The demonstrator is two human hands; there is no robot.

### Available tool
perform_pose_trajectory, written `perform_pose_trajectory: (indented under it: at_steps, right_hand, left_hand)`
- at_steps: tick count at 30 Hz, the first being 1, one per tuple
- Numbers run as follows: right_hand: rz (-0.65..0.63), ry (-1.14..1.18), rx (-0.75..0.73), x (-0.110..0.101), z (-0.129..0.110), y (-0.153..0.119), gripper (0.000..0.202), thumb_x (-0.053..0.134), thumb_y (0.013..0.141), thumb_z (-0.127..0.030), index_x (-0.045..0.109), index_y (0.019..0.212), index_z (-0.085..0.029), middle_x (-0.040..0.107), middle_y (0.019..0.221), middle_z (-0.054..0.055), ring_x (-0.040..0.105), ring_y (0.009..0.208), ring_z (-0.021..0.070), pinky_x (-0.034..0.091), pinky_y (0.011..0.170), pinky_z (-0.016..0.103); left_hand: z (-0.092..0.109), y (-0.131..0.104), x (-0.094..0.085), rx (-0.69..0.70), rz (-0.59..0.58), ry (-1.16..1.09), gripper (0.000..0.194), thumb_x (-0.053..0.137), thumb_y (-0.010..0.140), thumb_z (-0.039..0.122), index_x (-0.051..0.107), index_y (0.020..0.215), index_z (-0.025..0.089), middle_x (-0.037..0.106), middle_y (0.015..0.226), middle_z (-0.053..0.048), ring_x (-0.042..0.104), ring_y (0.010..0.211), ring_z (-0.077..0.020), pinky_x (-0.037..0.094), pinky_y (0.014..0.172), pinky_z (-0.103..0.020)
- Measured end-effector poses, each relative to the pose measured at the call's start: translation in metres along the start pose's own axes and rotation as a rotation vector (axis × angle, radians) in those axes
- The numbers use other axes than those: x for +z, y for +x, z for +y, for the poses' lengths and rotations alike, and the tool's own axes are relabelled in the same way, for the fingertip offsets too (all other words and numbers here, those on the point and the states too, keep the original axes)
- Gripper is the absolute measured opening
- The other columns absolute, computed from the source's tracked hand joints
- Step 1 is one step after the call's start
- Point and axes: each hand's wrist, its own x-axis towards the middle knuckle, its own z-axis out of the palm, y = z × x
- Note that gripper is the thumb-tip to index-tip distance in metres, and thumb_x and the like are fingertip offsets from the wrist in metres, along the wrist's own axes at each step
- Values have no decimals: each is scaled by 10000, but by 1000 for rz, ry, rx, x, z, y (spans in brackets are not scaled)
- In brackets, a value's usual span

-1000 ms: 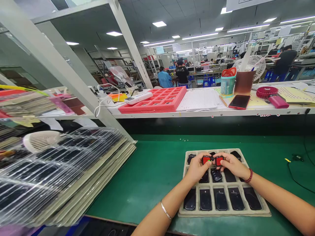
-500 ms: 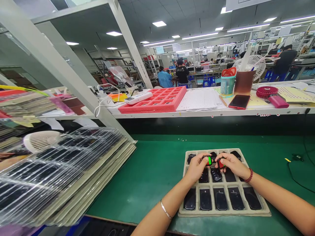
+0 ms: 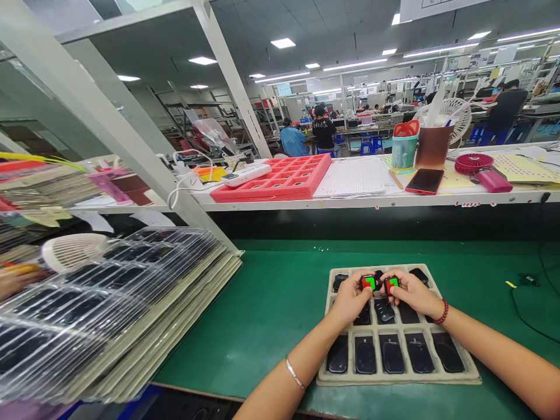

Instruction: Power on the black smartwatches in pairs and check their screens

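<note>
My left hand (image 3: 352, 296) is closed on a smartwatch (image 3: 370, 283) whose lit screen shows red and green. In my right hand (image 3: 411, 291) is a second smartwatch (image 3: 391, 285), also lit red and green. The two watches are held side by side, a small gap between them, above a beige compartment tray (image 3: 398, 380). Black rectangular devices with rounded corners, such as this one (image 3: 392, 354), lie in the tray's compartments. My hands cover part of the upper rows.
Stacked trays under clear plastic (image 3: 144, 303) stand on the left of the green bench (image 3: 262, 326). Behind, a shelf carries a red foam tray (image 3: 321, 175), papers (image 3: 354, 178), a phone (image 3: 424, 181) and a cup (image 3: 403, 153). A cable (image 3: 531, 326) lies at right. Another person's hand (image 3: 17, 281) shows far left.
Both watches have turned slightly and my thumbs have shifted, so more of each red and green screen shows. At far left the other person's hand has come further into view.
</note>
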Motion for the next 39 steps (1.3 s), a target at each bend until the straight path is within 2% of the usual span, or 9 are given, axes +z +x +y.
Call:
perform_pose_trajectory:
  at_steps: [7, 13, 18, 22, 25, 30, 39]
  right_hand:
    - [7, -2, -21, 0, 3, 1, 365, 538, 740, -165, 494, 1099, -212, 602, 945, 48, 585, 668, 135, 485, 524, 243]
    - [-1, -36, -40, 1, 2, 0, 384, 552, 721, -145, 488, 1092, -220, 572, 924, 36, 570, 696, 149, 467, 542, 251]
    - [2, -63, -77, 2, 1, 0, 299, 559, 732, -164, 510, 1021, -220, 561, 809, 4, 517, 620, 133, 414, 522, 241]
    - [-12, -58, -75, 2, -2, -1, 263, 547, 745, -164, 505, 1000, -214, 569, 820, 11, 526, 623, 131, 424, 537, 245]
    - [-19, -55, -53, 2, -3, -2, 207, 539, 771, -193, 500, 974, -203, 575, 817, 13, 534, 602, 121, 432, 530, 240]
    - [-27, -40, -19, 0, -2, -2, 171, 541, 808, -288, 495, 934, -182, 588, 792, 14, 537, 562, 103, 438, 515, 230]
    - [-25, -10, -6, -1, -3, -2, 236, 558, 814, -396, 531, 879, -171, 595, 715, 6, 520, 543, 98, 449, 508, 224]
  left_hand:
    - [-1, 0, 0, 15, 3, 65, 413, 507, 695, 46, 567, 1085, 168, 635, 990, -55, 598, 814, -148, 477, 670, -225]
    - [-2, -1, 0, 20, -13, 69, 440, 513, 690, 41, 554, 1107, 176, 624, 1015, -55, 604, 841, -159, 490, 710, -249]
    - [-2, -1, 1, 37, -31, 12, 451, 492, 731, 65, 538, 1164, 183, 574, 1185, -85, 573, 1010, -192, 493, 823, -299]
    - [-3, 0, 0, 48, -36, -10, 439, 478, 747, 71, 545, 1167, 178, 566, 1209, -94, 541, 1083, -209, 474, 882, -335]
    - [0, -1, 0, 32, -46, -14, 420, 477, 763, 93, 553, 1166, 182, 571, 1203, -90, 558, 1050, -206, 487, 858, -333]
    - [9, -4, 1, -21, -51, -11, 353, 493, 801, 197, 579, 1143, 180, 611, 1133, -90, 607, 873, -185, 514, 765, -323]
    - [11, -4, -1, -23, -46, 35, 308, 482, 834, 299, 637, 1063, 165, 647, 1053, -98, 607, 879, -209, 515, 706, -305]
